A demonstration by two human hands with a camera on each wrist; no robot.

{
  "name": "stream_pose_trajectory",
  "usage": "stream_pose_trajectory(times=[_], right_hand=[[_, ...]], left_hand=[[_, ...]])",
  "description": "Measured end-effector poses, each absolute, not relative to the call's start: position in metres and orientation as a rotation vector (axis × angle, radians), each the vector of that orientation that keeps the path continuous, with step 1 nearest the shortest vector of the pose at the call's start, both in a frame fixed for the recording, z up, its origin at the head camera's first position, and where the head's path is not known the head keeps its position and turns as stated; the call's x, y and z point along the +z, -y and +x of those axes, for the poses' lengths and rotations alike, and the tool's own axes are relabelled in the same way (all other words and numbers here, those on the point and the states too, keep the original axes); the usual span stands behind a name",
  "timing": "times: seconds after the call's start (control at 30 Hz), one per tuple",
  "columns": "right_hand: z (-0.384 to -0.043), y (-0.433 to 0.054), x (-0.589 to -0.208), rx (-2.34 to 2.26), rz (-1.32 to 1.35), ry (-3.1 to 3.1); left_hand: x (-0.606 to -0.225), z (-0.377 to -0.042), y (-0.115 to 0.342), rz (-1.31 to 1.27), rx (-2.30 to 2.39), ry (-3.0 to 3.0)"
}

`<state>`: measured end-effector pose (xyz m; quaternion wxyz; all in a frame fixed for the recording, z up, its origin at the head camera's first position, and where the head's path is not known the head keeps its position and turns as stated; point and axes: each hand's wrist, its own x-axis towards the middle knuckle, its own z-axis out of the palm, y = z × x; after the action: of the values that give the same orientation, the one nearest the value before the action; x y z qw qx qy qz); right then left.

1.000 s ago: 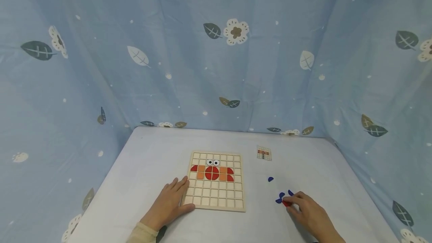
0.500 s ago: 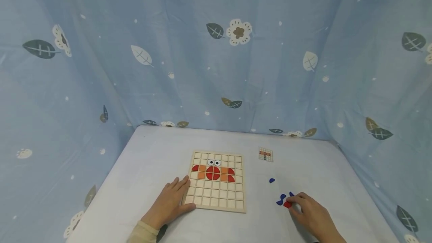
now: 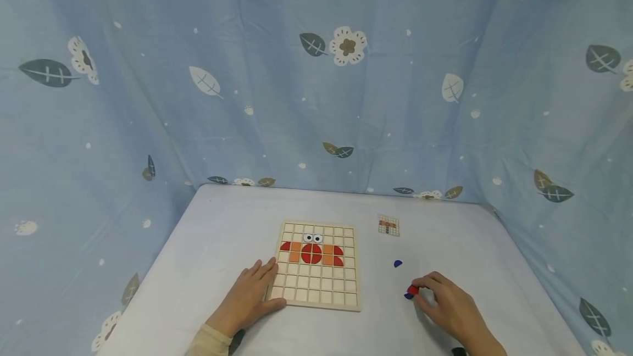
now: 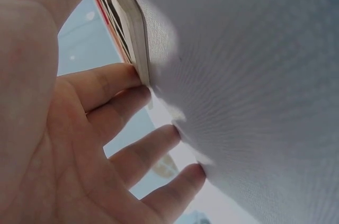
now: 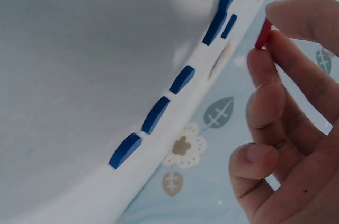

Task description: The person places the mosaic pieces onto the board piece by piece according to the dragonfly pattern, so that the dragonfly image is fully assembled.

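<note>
My left hand [image 3: 249, 294] rests at the left edge of a wooden grid board [image 3: 314, 299], its fingers extended. In the left wrist view a fingertip meets the board's edge [image 4: 140, 44]. Red and orange tiles and two eye tiles [image 3: 313, 238] sit in the board's cells. Off to the right, my right hand [image 3: 447, 305] pinches a small red tile [image 3: 412, 289] between thumb and fingers, raised off the table in the right wrist view. Several blue curved tiles [image 5: 156, 115] lie on the table beneath it; in the head view the hand hides most of them.
A small picture card [image 3: 388, 225] with a gridded pattern lies behind the blue tiles. One blue tile [image 3: 398, 263] lies apart, between card and right hand. The white table [image 3: 237, 213] is backed by a blue patterned curtain [image 3: 277, 125].
The right hand has lifted the red tile from the table and shifted slightly away from me, now covering more blue tiles. The left hand stays at the board.
</note>
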<state>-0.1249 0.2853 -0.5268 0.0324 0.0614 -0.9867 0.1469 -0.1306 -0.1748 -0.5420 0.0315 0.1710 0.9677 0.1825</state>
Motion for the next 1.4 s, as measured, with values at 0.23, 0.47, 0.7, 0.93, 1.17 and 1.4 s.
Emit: stream_pose_trajectory(times=[0.23, 0.47, 0.7, 0.93, 1.17, 1.4], right_hand=[[-0.130, -0.278, -0.524, 0.459, 0.336, 2.921], [-0.139, -0.272, -0.519, 0.429, 0.532, 2.741], [-0.151, -0.261, -0.517, 0.442, 0.655, 2.678], [-0.162, -0.244, -0.519, 0.511, 0.805, 2.605], [-0.174, -0.216, -0.517, 0.540, 0.899, 2.577], [-0.182, -0.183, -0.514, 0.564, 1.002, 2.511]], left_hand=[[-0.543, -0.131, 0.175, 0.520, 0.564, -2.979], [-0.543, -0.131, 0.175, 0.530, 0.569, -2.983], [-0.544, -0.131, 0.175, 0.535, 0.558, -2.983], [-0.544, -0.132, 0.175, 0.541, 0.545, -2.994], [-0.544, -0.132, 0.175, 0.534, 0.549, -2.990], [-0.544, -0.132, 0.176, 0.536, 0.567, -2.982]])
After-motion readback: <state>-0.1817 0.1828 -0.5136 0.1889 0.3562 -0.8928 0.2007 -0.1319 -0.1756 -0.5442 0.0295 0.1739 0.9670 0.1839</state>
